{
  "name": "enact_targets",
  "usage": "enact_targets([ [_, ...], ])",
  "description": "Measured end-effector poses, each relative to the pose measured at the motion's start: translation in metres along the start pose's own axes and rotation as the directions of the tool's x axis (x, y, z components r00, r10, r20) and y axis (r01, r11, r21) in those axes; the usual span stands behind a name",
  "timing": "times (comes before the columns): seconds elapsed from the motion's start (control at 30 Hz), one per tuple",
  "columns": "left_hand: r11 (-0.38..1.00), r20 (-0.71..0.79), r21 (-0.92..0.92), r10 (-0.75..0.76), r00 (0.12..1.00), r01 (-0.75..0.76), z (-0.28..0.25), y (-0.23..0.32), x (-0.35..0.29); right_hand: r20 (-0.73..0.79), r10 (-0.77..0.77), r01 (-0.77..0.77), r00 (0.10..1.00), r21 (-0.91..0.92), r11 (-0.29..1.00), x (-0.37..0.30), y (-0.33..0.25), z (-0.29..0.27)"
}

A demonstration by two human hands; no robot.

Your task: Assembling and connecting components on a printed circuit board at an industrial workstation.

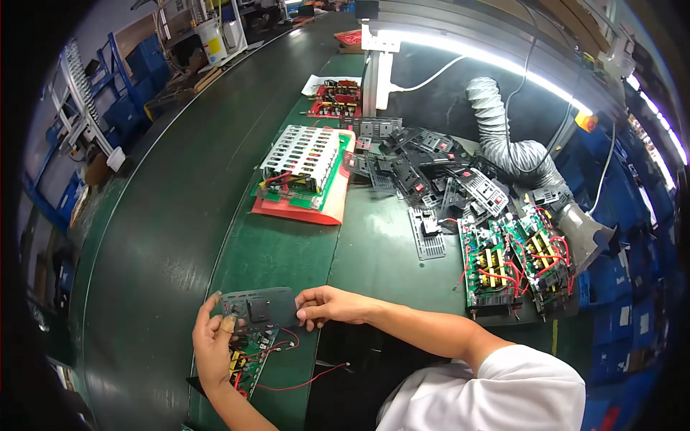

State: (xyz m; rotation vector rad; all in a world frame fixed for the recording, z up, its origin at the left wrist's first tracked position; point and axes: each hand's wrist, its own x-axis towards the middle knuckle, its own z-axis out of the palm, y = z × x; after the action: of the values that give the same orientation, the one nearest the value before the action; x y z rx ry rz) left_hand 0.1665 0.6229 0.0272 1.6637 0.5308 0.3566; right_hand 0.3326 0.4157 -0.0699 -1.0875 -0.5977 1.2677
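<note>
A dark slotted end panel (277,303) with a square fitting on its face is held up at the near left. My left hand (213,345) is closed on its left end, with the thumb across the front. At the panel's right edge, my right hand (327,305) has curled fingers and a thumb that appear to pinch it. Below the panel lies a green circuit board (251,363) with yellow parts and red wires, partly covered by the panel and my left hand. One red wire (309,378) trails off to the right.
A heap of black panels (417,172) lies beyond my right arm. Two wired circuit boards (489,269) stand at the right, near a silver flexible duct (496,122). A white-covered board assembly (302,154) rests on red sheeting (316,213). Along the left runs a dark conveyor belt (165,215).
</note>
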Motion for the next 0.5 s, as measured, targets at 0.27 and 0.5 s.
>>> enact_targets([
  [0.27,0.999,0.042,-0.028,0.031,0.999,-0.03,0.002,-0.011,0.002,-0.086,0.008,0.003,0.996,0.12,0.993,-0.005,0.001,-0.01],
  [0.5,0.993,0.056,-0.08,0.089,0.994,-0.085,-0.009,-0.009,0.005,-0.424,0.058,0.016,0.904,0.168,0.986,-0.003,-0.025,-0.054],
])
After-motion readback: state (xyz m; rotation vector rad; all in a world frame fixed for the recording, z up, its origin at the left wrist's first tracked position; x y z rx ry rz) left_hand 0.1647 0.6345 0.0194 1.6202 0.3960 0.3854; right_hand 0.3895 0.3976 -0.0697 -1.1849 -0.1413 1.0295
